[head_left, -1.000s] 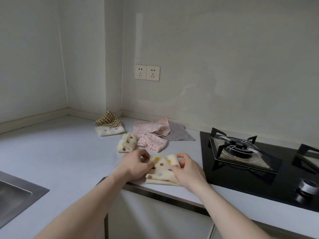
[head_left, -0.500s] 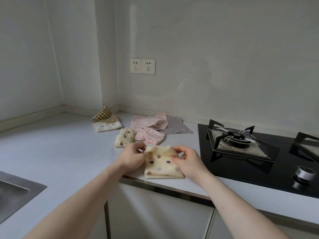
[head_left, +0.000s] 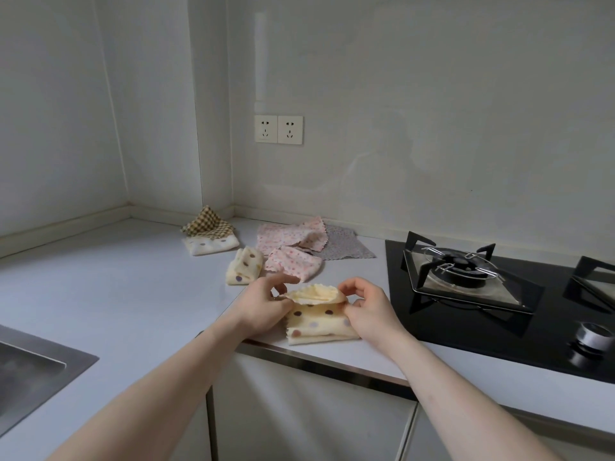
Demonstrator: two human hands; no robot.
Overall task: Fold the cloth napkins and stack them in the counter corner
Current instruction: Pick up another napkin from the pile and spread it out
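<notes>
The sink at 8 o'clock gets chopped by the left edge, and the second burner at 3 o'clock runs off the right. Both hands cover the side edges of the dotted napkin. The grey cloth is half buried under the pink one.

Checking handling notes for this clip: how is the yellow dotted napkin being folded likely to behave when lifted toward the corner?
The yellow dotted napkin is probably floppy: its raised far edge curls between the left hand and right hand. It looks thin, so likely light. Its folds may spring open without a pinching grip, as the checked napkin in the corner has puffed up.
</notes>
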